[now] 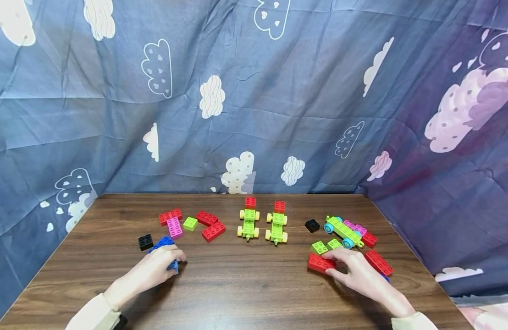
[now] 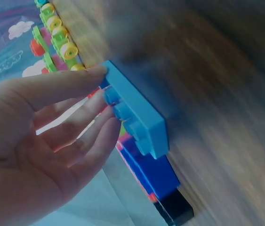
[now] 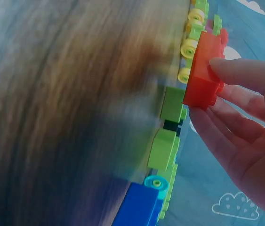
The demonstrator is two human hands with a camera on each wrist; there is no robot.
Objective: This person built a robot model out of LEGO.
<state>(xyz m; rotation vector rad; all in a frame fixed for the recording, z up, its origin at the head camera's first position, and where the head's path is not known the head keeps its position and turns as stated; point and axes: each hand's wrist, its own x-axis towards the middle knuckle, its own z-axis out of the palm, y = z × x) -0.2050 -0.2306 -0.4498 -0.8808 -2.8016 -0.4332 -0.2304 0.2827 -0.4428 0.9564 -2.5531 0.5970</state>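
**Blue brick in your left hand, red brick in your right**

Blue brick [image 2: 137, 117] sits at the near left of the wooden table [image 1: 245, 284], and your left hand [image 1: 155, 270] has it pinched between thumb and curled fingers, studs turned toward your palm, likely so you can lift it off the darker blue brick [image 2: 153, 174] beside it. Your right hand [image 1: 357, 272] grips the red brick [image 1: 320, 262] the same way at the near right, thumb on one side and fingers on the other.

Count what lies around you: two finished small green cars [image 1: 248, 222] with yellow wheels at centre, one longer green car [image 1: 342, 231] with blue wheels to the right, two black bricks [image 1: 145, 241], and three loose red bricks [image 1: 213, 230] on the left.
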